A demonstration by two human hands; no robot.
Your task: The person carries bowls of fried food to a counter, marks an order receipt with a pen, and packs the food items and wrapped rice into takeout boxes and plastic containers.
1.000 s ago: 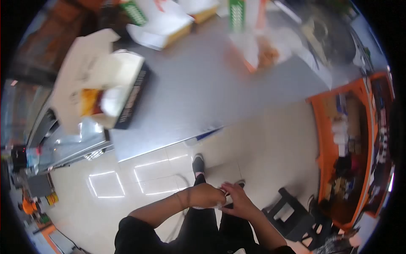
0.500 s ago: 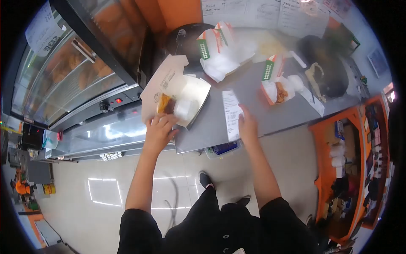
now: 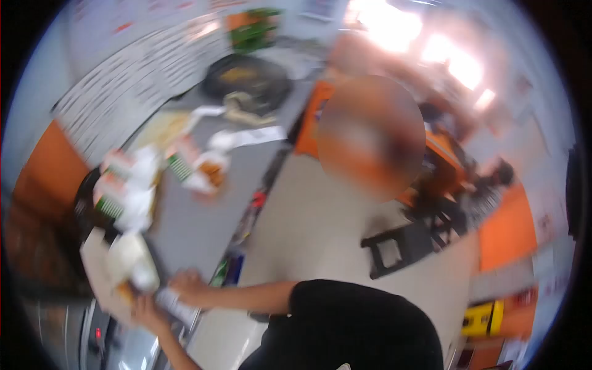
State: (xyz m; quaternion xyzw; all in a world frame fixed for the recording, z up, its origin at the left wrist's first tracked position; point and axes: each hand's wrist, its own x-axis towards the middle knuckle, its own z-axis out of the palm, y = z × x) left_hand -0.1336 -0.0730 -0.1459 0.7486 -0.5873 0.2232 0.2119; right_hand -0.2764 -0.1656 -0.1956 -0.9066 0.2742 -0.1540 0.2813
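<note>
The whole view is smeared by motion. My left hand (image 3: pixel 148 312) is at the near edge of an open takeaway box (image 3: pixel 95 253), low on the left; its fingers are too blurred to read. Inside the box are a white lump (image 3: pixel 145 277) and a piece of yellow-brown food (image 3: pixel 125 291) close to my fingers. Beside the box, my right hand (image 3: pixel 189 288) is over the counter at a printed receipt (image 3: pixel 177 307). Its fingers look bent, but blur hides whether they grip the paper.
White-lined boxes (image 3: pixel 132 206) and a small box of fried food (image 3: pixel 211 174) stand farther along the grey counter (image 3: pixel 213 225). Beyond are another paper slip (image 3: pixel 262 135) and a dark round pan (image 3: pixel 246 83). A black stool (image 3: pixel 404 246) stands on the floor at right.
My view has swung to the right, so the counter now runs diagonally on the left. The receipt lies closer to the box and my left hand, with my right hand at it.
</note>
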